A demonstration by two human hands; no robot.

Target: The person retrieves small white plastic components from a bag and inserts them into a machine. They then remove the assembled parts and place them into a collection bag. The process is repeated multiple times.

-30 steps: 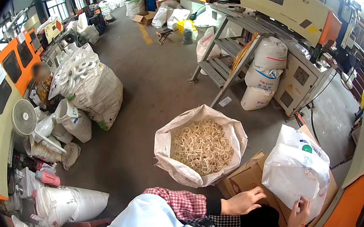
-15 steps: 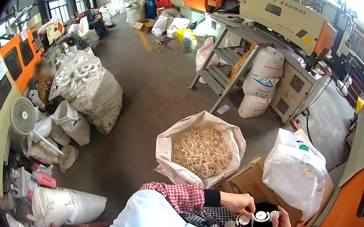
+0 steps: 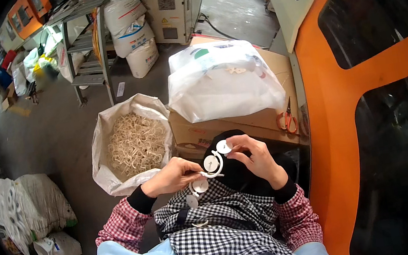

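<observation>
My left hand and my right hand meet over my lap, both closed on a white moulded plastic piece with round discs joined by thin runners. My right fingers pinch the upper disc; my left fingers hold the lower end, where more discs hang over my checked apron. A black container lies under the hands, mostly hidden.
An open white sack of pale plastic scrap strands stands at my left. A cardboard box ahead carries a filled white plastic bag and red-handled scissors. An orange machine rises along my right. Sacks and metal racks stand farther off.
The view has swung down and right toward the box and the orange machine. Both hands rose from the box's edge and now hold the white disc piece up over my lap.
</observation>
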